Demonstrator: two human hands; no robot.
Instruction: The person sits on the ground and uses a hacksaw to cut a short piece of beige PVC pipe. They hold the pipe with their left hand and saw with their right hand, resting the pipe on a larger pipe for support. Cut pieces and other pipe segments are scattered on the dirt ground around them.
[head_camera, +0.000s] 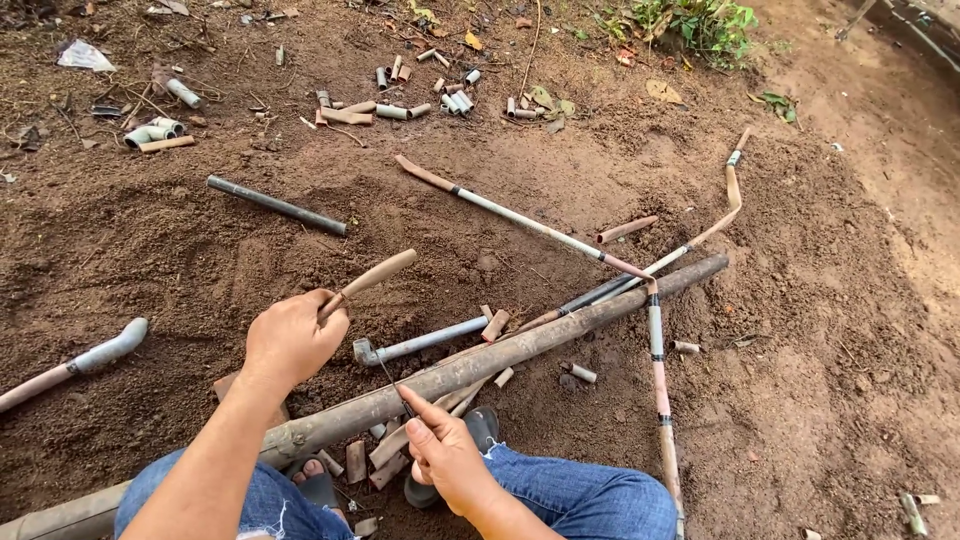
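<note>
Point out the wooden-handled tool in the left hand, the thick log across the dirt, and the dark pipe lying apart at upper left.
wooden-handled tool (372, 276), head view, middle of its pale handle.
thick log (520, 347), head view, bare middle stretch.
dark pipe (276, 205), head view, mid-length.

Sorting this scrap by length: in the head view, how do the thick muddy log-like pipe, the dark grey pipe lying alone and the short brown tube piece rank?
1. Thick muddy log-like pipe, by far the longest.
2. Dark grey pipe lying alone.
3. Short brown tube piece, smallest, though it lies farther from the camera.

Single head-worn view, steeply down and close over dirt ground (820, 330)
</note>
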